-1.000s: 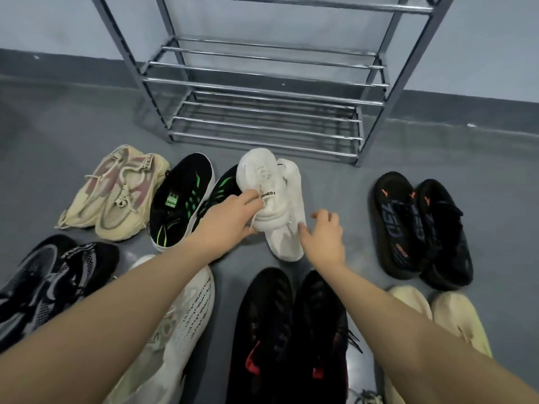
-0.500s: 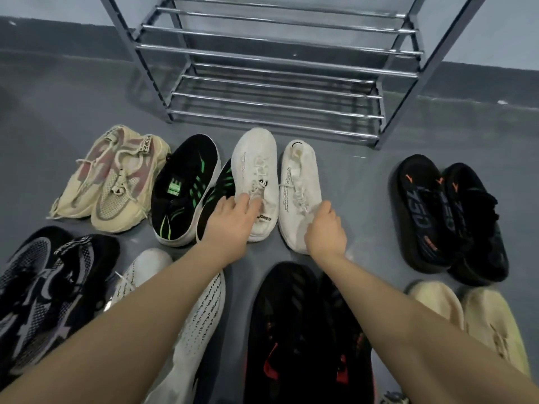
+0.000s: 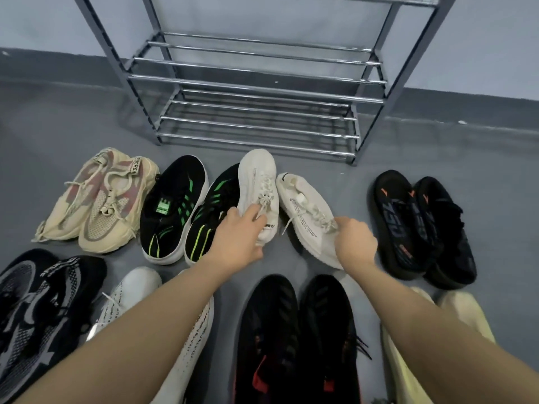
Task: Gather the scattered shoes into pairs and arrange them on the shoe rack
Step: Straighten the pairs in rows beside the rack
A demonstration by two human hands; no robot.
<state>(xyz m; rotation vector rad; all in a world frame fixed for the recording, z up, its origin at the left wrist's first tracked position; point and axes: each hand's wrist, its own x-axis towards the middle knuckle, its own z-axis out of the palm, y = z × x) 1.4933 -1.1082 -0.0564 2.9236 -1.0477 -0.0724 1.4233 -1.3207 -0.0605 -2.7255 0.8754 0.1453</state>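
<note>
At the centre of the frame the left hand has its grip closed over the heel end of one white sneaker, fingers curled around the tongue and laces near a printed tag, thumb low against the side. That shoe points its toe toward the top of the frame, its side pressed against the green-striped black pair to its left.

Just right of it, the right hand holds the second white sneaker, its grip narrow and curled around the lace end and the top of the shoe. This shoe lies slanted, its heel opening up and left, its body running down and right under the hand. The two white shoes are close but with a gap of floor between their lower parts.

The shoe rack stands in the upper middle of the frame, chrome bars bare, just beyond the white pair.

Other pairs lie around: a beige pair at left, a black and grey pair at lower left, a black and red pair at bottom centre, a black pair with orange marks at right, and pale yellow shoes at lower right. A white shoe with printed lettering lies partly hidden under the left forearm.
</note>
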